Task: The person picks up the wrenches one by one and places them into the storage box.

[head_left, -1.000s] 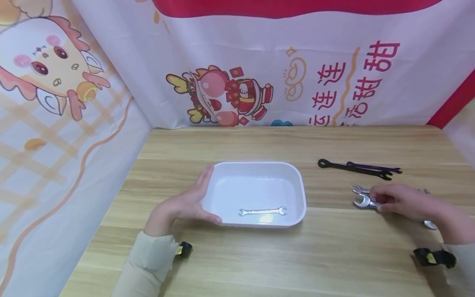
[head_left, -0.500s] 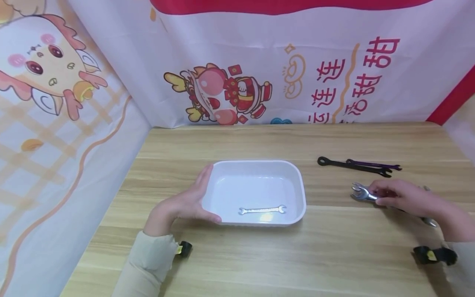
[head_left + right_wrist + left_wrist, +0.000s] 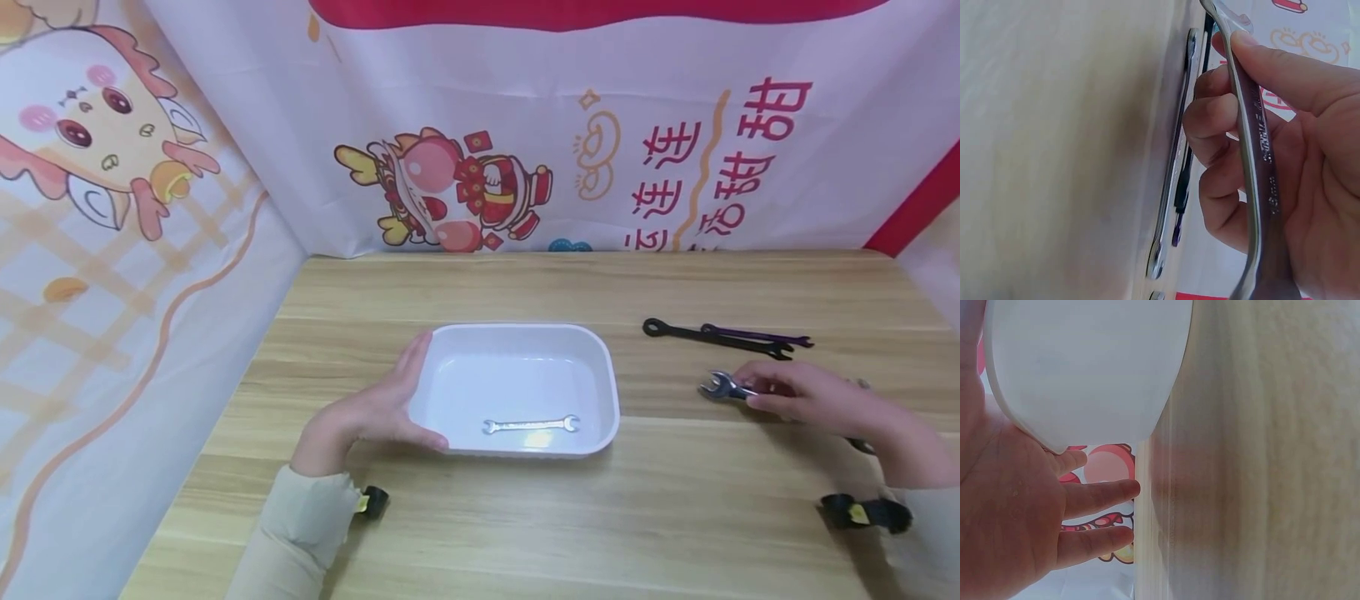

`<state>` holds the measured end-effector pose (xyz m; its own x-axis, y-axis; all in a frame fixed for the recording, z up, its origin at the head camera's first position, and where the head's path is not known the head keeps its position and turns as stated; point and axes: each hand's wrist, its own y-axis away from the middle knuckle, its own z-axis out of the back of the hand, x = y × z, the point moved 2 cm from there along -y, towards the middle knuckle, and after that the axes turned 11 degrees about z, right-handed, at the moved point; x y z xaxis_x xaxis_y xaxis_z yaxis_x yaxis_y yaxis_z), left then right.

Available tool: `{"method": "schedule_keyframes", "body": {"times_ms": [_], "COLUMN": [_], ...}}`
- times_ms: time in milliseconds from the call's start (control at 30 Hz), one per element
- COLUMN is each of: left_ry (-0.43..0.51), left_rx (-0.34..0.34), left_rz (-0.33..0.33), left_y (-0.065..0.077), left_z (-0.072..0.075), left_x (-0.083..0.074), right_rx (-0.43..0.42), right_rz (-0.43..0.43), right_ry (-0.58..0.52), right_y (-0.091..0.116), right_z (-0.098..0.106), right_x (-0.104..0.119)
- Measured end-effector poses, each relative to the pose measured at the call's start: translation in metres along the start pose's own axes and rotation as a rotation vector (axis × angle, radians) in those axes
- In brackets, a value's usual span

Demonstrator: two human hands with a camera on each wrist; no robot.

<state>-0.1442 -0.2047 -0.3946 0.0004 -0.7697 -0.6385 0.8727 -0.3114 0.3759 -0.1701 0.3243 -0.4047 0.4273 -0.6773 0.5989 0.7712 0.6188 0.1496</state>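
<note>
My right hand [image 3: 813, 398] pinches a large silver open-end wrench [image 3: 722, 387] between thumb and fingers, raised off the table in the right wrist view, where engraved lettering shows on its shank [image 3: 1260, 137]. Another silver wrench [image 3: 1172, 156] lies on the table beyond it, mostly hidden by the hand in the head view. With fingers straight and spread, my left hand [image 3: 378, 408] rests against the left end of a white rectangular tray [image 3: 609, 400], thumb at its near corner. A small silver double open-end wrench [image 3: 531, 425] lies inside the tray.
Behind the right hand, a black combination wrench [image 3: 716, 337] and a thinner purple wrench [image 3: 757, 335] lie close together. The wood-grain table [image 3: 600, 525] meets a printed cloth backdrop [image 3: 495, 75] at the back and another printed cloth [image 3: 217, 350] on the left.
My right hand has picked up the large silver wrench from beside the other silver one and moved it slightly left. The left hand and tray hold still.
</note>
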Motion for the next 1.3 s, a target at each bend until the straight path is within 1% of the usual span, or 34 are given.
{"method": "schedule_keyframes", "body": {"times_ms": [167, 533, 733, 900, 1000, 1133, 1300], "left_ry": [-0.008, -0.008, -0.01, -0.019, -0.021, -0.022, -0.02], "left_rx": [-0.004, -0.004, -0.001, 0.0, -0.002, -0.005, -0.003], "left_rz": [-0.009, -0.019, -0.005, -0.005, -0.009, -0.023, -0.024], "left_y": [-0.001, -0.001, -0.001, -0.001, 0.0, -0.001, -0.001], "left_z": [0.0, 0.0, 0.0, 0.001, 0.001, 0.001, 0.0], "left_x": [0.001, 0.002, 0.002, 0.001, 0.0, 0.0, 0.0], "right_rx": [0.0, -0.044, -0.047, -0.069, -0.076, -0.065, -0.056], "right_rz": [0.023, 0.053, 0.075, 0.096, 0.088, 0.07, 0.065], "right_ry": [-0.025, 0.01, -0.011, -0.02, -0.022, -0.035, -0.047], "right_y": [-0.005, -0.018, -0.026, -0.033, -0.036, -0.041, -0.048], "right_z": [0.001, 0.002, 0.003, 0.005, 0.006, 0.007, 0.007], "right_x": [0.006, 0.02, 0.026, 0.031, 0.037, 0.045, 0.054]}}
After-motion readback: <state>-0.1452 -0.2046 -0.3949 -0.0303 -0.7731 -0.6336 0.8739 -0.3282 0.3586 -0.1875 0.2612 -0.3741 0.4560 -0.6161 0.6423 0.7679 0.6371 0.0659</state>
